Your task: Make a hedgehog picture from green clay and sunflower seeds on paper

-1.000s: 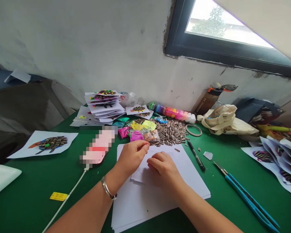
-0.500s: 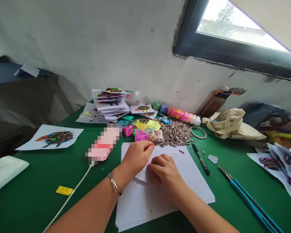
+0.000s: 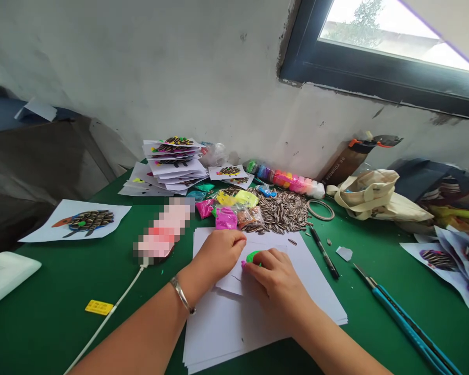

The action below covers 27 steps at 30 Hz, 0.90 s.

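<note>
My left hand [image 3: 221, 255], with a silver bangle at the wrist, is closed in a pinch above the paper; whatever its fingertips hold is hidden or too small to name. Across from it, my right hand [image 3: 275, 278] curls low over the sheet, thumb and fingers drawn together. A small bit of pink clay [image 3: 244, 264] shows at its thumb tip. Bright green clay [image 3: 252, 257] lies on the paper beside that bit, partly covered by the fingers. Beneath both hands are a smaller torn-edged paper [image 3: 229, 284] and a stack of white sheets [image 3: 219, 338].
Sunflower seeds [image 3: 287, 211] are heaped behind the paper, beside pink clay [image 3: 225, 219] in a bag. A black pen [image 3: 324, 252] and a blue utility knife [image 3: 406, 323] lie right. Seed pictures [image 3: 175, 166] are stacked at back left; a charging cable [image 3: 109, 312] crosses the left side.
My right hand has shifted slightly right, and more green clay and the pink bit now show at its fingers. The left hand stays pinched in nearly the same place.
</note>
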Motion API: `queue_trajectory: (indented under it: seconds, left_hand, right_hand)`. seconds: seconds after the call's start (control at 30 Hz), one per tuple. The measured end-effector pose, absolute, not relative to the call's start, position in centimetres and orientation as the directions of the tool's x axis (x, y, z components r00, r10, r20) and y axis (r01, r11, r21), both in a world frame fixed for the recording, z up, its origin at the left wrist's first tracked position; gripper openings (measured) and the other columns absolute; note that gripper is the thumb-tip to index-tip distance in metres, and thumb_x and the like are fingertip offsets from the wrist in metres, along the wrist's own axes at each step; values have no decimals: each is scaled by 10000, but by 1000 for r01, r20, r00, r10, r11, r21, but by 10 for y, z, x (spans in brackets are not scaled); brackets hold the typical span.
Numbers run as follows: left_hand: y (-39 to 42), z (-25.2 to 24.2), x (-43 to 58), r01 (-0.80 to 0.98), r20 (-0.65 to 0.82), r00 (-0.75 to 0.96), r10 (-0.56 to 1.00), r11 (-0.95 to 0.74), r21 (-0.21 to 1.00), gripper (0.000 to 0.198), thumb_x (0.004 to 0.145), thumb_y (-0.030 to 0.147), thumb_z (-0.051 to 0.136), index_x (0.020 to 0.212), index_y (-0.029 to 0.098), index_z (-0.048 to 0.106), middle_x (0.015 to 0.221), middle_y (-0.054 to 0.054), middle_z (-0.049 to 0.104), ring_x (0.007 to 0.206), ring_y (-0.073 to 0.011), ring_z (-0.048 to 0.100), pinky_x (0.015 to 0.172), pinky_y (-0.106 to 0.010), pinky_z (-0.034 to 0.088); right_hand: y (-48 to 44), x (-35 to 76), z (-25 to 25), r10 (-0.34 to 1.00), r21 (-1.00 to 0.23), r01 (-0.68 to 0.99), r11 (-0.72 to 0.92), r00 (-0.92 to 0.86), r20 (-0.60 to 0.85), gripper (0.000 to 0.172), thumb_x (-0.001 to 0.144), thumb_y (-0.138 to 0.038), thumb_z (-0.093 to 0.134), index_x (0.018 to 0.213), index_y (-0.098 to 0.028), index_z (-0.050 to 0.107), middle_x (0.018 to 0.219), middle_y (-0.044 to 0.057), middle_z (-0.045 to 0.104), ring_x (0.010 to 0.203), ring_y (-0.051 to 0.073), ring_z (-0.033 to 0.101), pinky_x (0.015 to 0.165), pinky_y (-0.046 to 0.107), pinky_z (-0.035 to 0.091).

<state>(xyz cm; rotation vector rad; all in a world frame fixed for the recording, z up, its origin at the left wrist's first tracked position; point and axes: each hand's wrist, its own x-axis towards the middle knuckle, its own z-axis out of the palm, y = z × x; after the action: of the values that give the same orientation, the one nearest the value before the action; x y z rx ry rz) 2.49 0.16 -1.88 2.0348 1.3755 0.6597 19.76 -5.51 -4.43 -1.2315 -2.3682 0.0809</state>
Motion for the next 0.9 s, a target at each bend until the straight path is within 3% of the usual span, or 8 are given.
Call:
queue_trajectory:
  seconds: [0.23, 0.33, 0.47, 0.6, 0.77, 0.9]
  left_hand:
    - [2, -21, 25, 685, 19, 440, 898, -349, 639, 259, 851, 186, 485, 841, 189, 744, 897, -50, 755, 832, -194, 664, 746, -284, 453]
    - [3, -22, 25, 700, 11, 436, 900, -347, 625, 270, 860, 192, 476, 874, 186, 746, 927, -60, 756, 866, -208, 668, 767, -301, 464]
    - [4, -24, 25, 708, 3, 427, 904, -337, 620, 289, 867, 180, 464, 956, 186, 740, 991, -61, 752, 926, -214, 670, 808, -311, 479]
    - [4, -25, 25, 711, -3, 427, 904, -333, 620, 302, 863, 149, 464, 989, 184, 735, 1014, -58, 749, 945, -209, 669, 830, -311, 486]
    - [3, -25, 26, 717, -7, 426, 905, -332, 613, 303, 873, 149, 464, 1018, 173, 728, 1045, -74, 742, 967, -213, 664, 851, -319, 484]
    - [3, -24, 26, 716, -4, 433, 901, -341, 609, 308, 872, 139, 454, 1007, 177, 728, 1034, -72, 744, 962, -208, 663, 851, -314, 483]
  right_hand:
    - [-65, 184, -45, 784, -110, 811, 574, -506, 359, 85, 868, -145, 599, 855, -187, 672, 833, 56, 629, 794, 198, 496, 726, 335, 351]
    - [-64, 187, -46, 797, -171, 801, 574, -499, 341, 90, 872, -151, 604, 895, -202, 674, 852, 45, 640, 811, 193, 506, 745, 330, 350]
    - [-60, 195, -44, 802, -247, 781, 574, -474, 364, 225, 875, -131, 593, 1068, -228, 654, 935, 40, 655, 843, 188, 510, 754, 323, 343]
    - [-58, 195, -41, 802, -162, 816, 555, -473, 366, 259, 845, -153, 640, 1079, -263, 655, 950, 43, 637, 850, 198, 496, 764, 338, 328]
    - [-58, 190, -40, 806, -6, 851, 525, -495, 324, 130, 840, -179, 654, 955, -237, 669, 884, 46, 630, 819, 206, 489, 755, 354, 309]
    - [-58, 194, -40, 806, -32, 844, 535, -499, 318, 133, 870, -171, 607, 974, -229, 666, 890, 48, 638, 830, 205, 493, 765, 354, 310]
